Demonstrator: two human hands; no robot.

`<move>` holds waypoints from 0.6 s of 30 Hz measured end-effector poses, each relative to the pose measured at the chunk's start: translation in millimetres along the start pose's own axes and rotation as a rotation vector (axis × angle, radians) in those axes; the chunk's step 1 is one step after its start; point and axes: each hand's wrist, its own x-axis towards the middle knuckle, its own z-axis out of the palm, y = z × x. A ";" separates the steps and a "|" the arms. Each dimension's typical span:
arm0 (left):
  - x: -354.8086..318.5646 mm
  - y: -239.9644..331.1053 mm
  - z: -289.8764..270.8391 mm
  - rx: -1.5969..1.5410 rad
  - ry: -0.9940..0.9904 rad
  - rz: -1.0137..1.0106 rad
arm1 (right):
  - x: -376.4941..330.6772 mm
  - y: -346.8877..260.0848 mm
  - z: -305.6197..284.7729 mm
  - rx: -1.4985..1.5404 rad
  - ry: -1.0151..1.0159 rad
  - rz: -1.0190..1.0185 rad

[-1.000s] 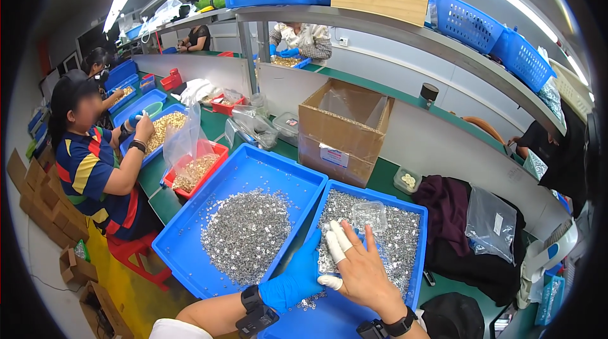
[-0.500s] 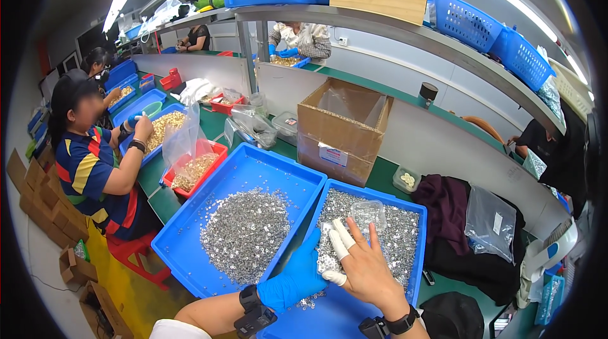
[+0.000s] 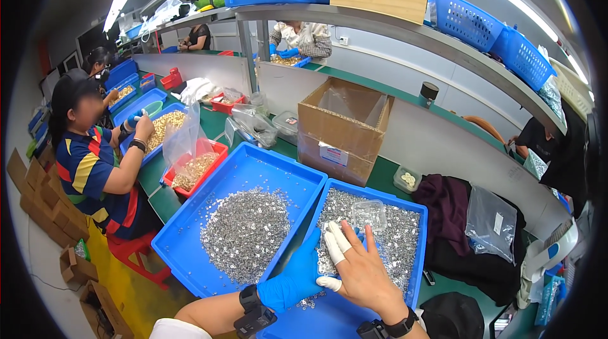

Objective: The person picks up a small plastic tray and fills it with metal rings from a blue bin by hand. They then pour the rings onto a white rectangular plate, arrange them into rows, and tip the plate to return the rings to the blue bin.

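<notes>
Here's the right hand [image 3: 367, 275], white cots on thumb and two fingers, fingers stretched out and parted over the small silver metal pieces [image 3: 402, 237] that fill the far part of the right blue tray [image 3: 420, 256]. Whether a piece sits beneath those fingertips, I can't tell. In beside it comes the left hand [image 3: 291, 281], blue-gloved, at that tray's left side; its fingertips are partly hidden, so wide or narrow, there's no telling. Just beyond the right fingers, a clear plastic container [image 3: 369, 213] lies on the pieces. To the left, another blue tray [image 3: 272, 165] carries a broad silver heap [image 3: 244, 237]. An open cardboard box [image 3: 342, 130] stands behind on the green table [image 3: 459, 283], and over at left a co-worker [image 3: 101, 155] in a striped shirt handles golden pieces [image 3: 166, 128]!
</notes>
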 end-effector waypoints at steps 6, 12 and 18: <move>5.9 -2.2 -7.7 -0.101 0.020 -0.046 | -1.9 5.0 -0.4 0.011 0.001 0.023; 17.5 -6.9 -25.4 -0.053 -0.206 0.020 | -9.9 38.3 0.5 0.093 0.101 0.106; 14.0 -3.2 -19.1 -0.075 -0.142 0.010 | -4.1 25.5 -2.3 0.109 -0.014 0.037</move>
